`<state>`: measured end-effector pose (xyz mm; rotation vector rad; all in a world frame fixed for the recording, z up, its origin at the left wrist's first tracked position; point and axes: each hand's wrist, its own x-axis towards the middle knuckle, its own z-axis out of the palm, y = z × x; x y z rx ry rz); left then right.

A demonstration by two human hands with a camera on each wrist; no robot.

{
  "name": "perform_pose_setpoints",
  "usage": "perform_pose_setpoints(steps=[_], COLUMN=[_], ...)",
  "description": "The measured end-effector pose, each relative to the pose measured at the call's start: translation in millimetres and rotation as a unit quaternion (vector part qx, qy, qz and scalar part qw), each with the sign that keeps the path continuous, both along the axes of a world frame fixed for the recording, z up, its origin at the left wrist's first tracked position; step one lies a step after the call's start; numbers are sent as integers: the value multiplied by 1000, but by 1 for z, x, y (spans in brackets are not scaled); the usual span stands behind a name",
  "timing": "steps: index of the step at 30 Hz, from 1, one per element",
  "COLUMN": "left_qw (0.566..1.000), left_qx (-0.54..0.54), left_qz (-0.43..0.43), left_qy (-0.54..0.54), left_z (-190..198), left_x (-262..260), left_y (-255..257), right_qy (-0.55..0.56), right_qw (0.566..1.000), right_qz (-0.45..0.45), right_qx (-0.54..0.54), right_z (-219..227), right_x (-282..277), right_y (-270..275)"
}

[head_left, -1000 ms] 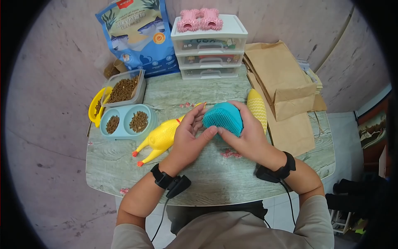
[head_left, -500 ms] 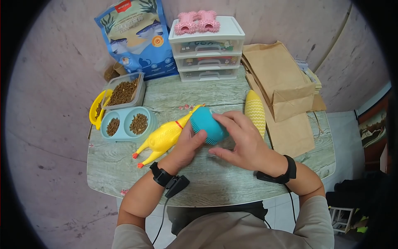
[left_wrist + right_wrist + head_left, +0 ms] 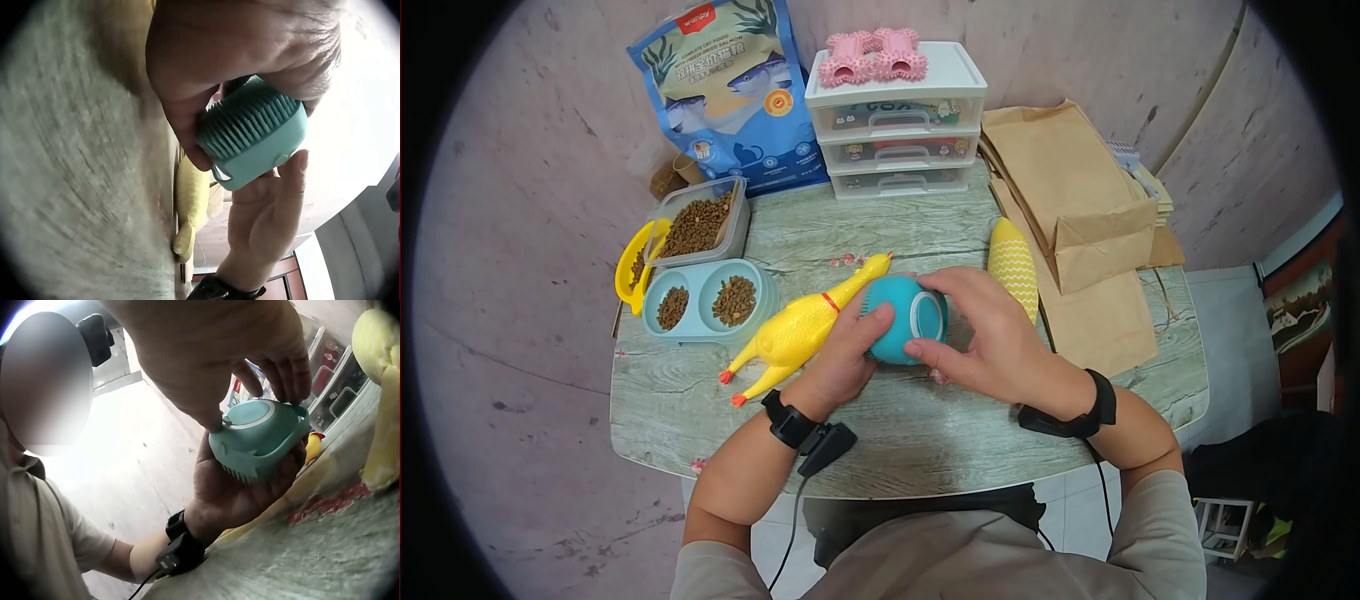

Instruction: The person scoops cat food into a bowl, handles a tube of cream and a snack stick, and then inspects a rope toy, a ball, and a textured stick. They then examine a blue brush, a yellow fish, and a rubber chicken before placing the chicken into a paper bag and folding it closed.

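Observation:
A teal silicone bath brush (image 3: 888, 322) is held between both hands above the table. Its round cap with a pale ring (image 3: 253, 415) faces up and toward the right hand. My left hand (image 3: 843, 352) grips the brush from the left, thumb on its side, with the soft bristles (image 3: 250, 128) turned toward the palm. From the other side my right hand (image 3: 1000, 345) pinches the rim around the cap, thumb at the near edge and fingers at the far edge. A yellow rubber chicken (image 3: 792, 332) lies just left of the left hand, partly covered by it.
Behind the right hand lies a yellow zigzag-patterned toy (image 3: 1013, 268), beside brown paper bags (image 3: 1090, 200). At left stand a double bowl (image 3: 700, 283) of kibble and a plastic tub (image 3: 740, 225). A food bag (image 3: 730, 110) and a drawer unit (image 3: 900, 120) with pink toys (image 3: 875, 57) stand behind.
The brush has turned from bristles facing up to its ringed cap showing. The left hand came to grip its side, while the right hand let go, shifted and took the cap end.

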<state>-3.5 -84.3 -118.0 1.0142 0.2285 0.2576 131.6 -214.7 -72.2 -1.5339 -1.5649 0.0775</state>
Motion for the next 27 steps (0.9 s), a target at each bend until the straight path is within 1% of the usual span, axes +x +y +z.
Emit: perform_pose_setpoints(steps=[2, 4, 6, 9, 11, 13, 20, 22, 24, 26, 27], left_qw=[999, 999, 999, 999, 996, 995, 993, 994, 994, 995, 995], left_qx=[-3, -4, -4, -7, 63, 69, 88, 87, 85, 85, 84], left_qz=[38, 38, 38, 39, 57, 62, 72, 68, 64, 33, 33], left_qy=[-29, -31, -34, -24, 10, 20, 27, 25, 22, 35, 35], left_z=[1, 1, 0, -1, 1, 0, 0, 2, 1, 1, 1], left_x=[1, 1, 0, 1, 1, 1, 1, 0, 0, 0, 0], left_y=[-2, 1, 2, 1, 0, 0, 0, 0, 0, 0, 0], right_qy=[-2, -3, -7, -3, -1, 1, -56, -73, -111, -126, -141], right_qw=[1000, 1000, 999, 999, 999, 999, 998, 997, 988, 984, 980], right_qz=[-5, -11, 9, 20, 25, 29, 26, 29, 31, 36, 42], right_qx=[-5, -10, -37, -36, -41, -44, -1, 10, -105, -118, -131], right_z=[-4, -8, -10, -11, -9, -8, -14, -8, 6, 4, 2], right_x=[3, 6, 9, 5, 3, 2, 1, 1, 1, 1, 2], right_y=[0, 1, 2, 1, 0, 0, 3, 1, -4, -4, -3])
